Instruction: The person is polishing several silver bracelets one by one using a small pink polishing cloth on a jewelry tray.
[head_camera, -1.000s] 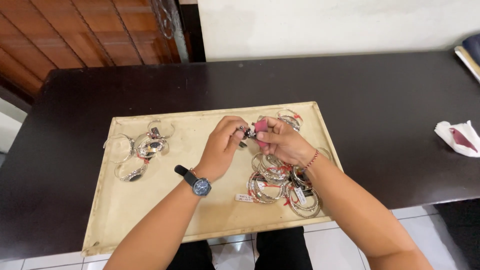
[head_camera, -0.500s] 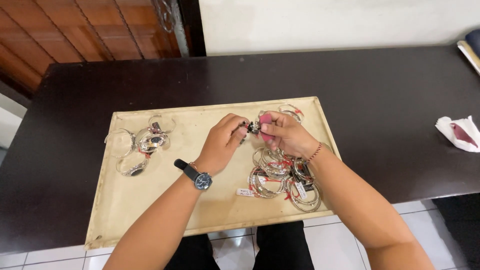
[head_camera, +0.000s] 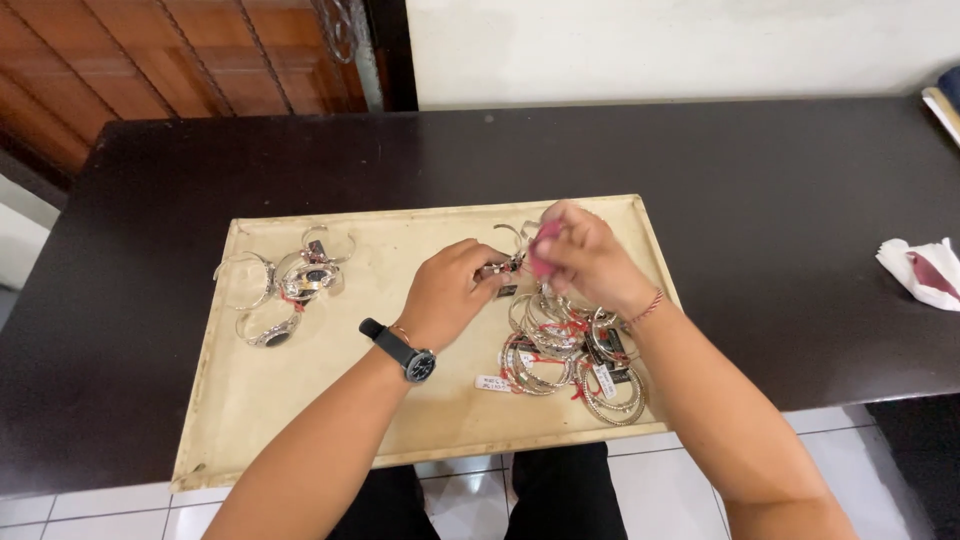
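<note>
The left hand (head_camera: 452, 295) is pinching a silver bangle (head_camera: 497, 268) over the beige tray (head_camera: 330, 400) while the right hand (head_camera: 585, 255) is pressing a pink cloth (head_camera: 545, 245) against it

Person's arms and hands, head view: both forearms bare, no sleeves.
Left hand (head_camera: 450, 295): black-strapped wristwatch (head_camera: 412, 358), round dark dial. Right hand (head_camera: 590, 255): thin red cord bracelet (head_camera: 645, 309). Dark trousers (head_camera: 560, 495) below.

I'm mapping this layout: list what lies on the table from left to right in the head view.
Small group of silver bangles → left hand → right hand → crumpled white and red cloth. The large bangle pile beneath the right hand is left out, as it overlaps.
</note>
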